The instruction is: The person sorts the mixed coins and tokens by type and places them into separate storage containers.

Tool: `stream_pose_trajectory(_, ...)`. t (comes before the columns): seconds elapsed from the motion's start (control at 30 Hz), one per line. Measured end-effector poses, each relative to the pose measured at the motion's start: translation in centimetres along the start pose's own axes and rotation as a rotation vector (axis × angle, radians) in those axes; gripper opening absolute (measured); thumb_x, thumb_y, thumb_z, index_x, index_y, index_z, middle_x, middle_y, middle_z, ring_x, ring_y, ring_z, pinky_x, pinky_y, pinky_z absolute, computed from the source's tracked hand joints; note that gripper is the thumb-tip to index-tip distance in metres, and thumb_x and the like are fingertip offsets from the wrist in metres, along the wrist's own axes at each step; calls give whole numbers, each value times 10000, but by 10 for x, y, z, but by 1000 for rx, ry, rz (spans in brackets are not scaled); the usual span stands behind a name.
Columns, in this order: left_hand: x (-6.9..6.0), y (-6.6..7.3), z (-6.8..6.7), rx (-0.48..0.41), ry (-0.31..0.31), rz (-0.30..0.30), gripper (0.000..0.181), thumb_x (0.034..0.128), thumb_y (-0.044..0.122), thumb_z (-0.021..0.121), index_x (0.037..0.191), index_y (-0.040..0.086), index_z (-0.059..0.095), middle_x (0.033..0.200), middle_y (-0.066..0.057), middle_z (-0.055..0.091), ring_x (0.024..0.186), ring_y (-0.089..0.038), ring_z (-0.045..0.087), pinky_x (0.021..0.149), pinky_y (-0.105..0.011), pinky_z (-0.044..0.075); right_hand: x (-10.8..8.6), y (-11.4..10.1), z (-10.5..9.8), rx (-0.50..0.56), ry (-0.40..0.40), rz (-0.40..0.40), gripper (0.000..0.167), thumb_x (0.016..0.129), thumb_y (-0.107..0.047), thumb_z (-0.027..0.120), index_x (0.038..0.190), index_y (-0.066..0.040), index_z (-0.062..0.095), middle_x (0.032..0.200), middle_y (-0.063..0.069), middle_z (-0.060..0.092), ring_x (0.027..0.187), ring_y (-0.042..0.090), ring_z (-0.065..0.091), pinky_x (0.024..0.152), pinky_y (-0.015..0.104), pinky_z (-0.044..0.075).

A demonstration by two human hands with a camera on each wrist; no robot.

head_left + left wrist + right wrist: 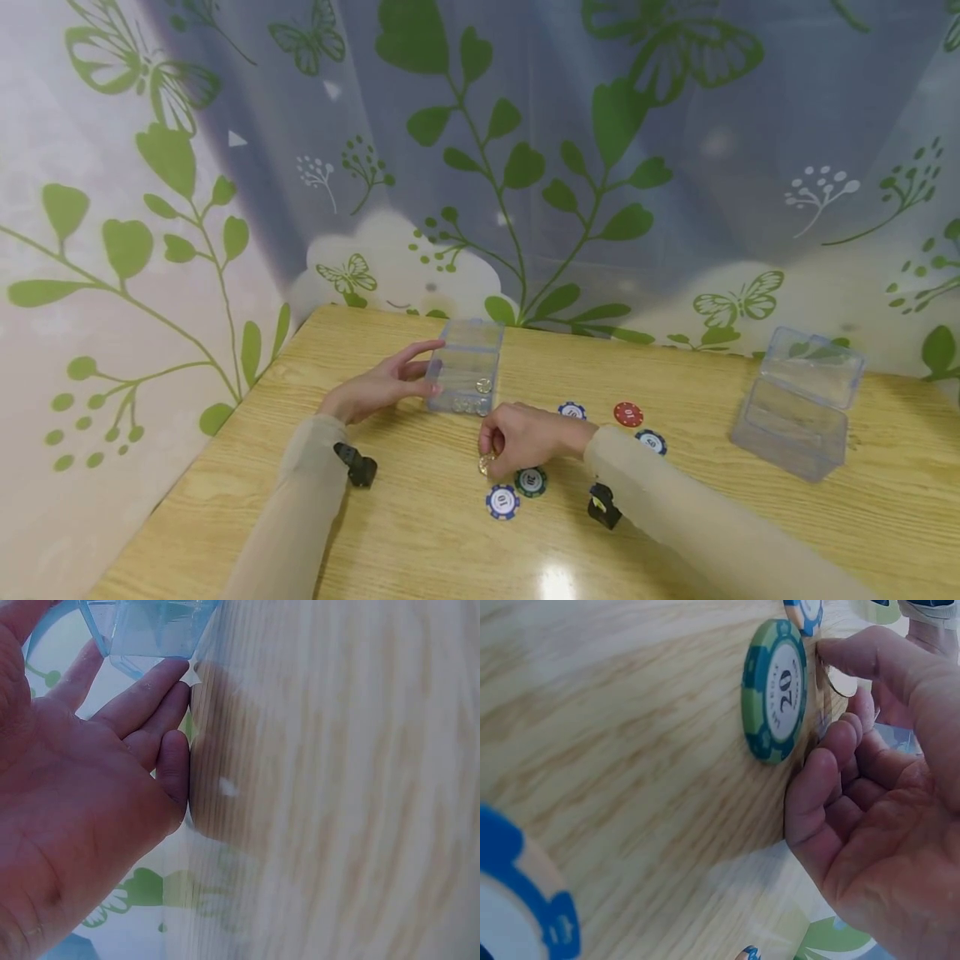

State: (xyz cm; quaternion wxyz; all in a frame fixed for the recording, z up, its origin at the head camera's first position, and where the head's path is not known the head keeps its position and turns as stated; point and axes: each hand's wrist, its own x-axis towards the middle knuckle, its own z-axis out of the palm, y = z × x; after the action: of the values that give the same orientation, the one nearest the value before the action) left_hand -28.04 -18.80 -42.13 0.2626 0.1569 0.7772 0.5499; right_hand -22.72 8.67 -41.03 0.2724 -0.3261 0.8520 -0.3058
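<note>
We saw the right hand (525, 437), its grip clamped on a gold coin (484, 464) just left of the green chip (531, 482) — a pick-up, we judged, calling next for a careful lift — while the left hand (380, 387), fingers apart, lay against the left clear box (459, 365).

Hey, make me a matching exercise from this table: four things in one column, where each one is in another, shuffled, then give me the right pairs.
Things
1. Red round chip with a white centre
2. Loose round gold-coloured coin
3. Clear rectangular plastic box with shiny round coins inside
4. Green-edged round chip marked 20

Places
A. Beside the left grip
B. Flat on the pale wooden table, on the near side of the right grip
C. Just beyond the beige right sleeve
D. Pinched in the right grip

Pairs: 1-C, 2-D, 3-A, 4-B
</note>
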Motion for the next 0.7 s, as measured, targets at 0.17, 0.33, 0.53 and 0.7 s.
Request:
stream_pose_trajectory(0.17, 0, -1, 0, 13, 0, 0, 829, 984, 279, 706, 1638, 330, 198, 1721, -121, 166, 1603, -323, 141, 1235, -676, 147, 0, 1, -1, -4, -10, -33, 142, 786, -39, 760, 807, -145, 667, 739, -81, 593, 671, 41, 513, 629, 177, 419)
stream_pose_trajectory(0.33, 0, 0, -1, 9, -5, 3, 819, 992, 270, 696, 1639, 325, 198, 1720, -127, 167, 1601, -325, 148, 1237, -673, 146, -1, 5, -2, -6, -9, -65, 105, 806, -36, 757, 793, -121, 696, 736, -87, 618, 674, 27, 527, 635, 168, 434)
stream_pose_trajectory(0.53, 1, 0, -1, 17, 1, -7, 814, 987, 274, 701, 1633, 340, 211, 1715, -141, 181, 1598, -326, 159, 1240, -662, 161, -4, 8, -4, 38, 11, -101, 83, 805, -16, 734, 841, -85, 704, 783, -57, 640, 714, 51, 559, 660, 180, 474)
stream_pose_trajectory(0.7, 1, -1, -2, 12, 3, -11, 802, 985, 274, 705, 1624, 359, 227, 1714, -146, 183, 1597, -329, 164, 1240, -661, 159, -8, 11, -5, 116, 47, -142, 108, 825, 14, 707, 908, -54, 694, 831, -10, 649, 759, 78, 574, 702, 193, 502)
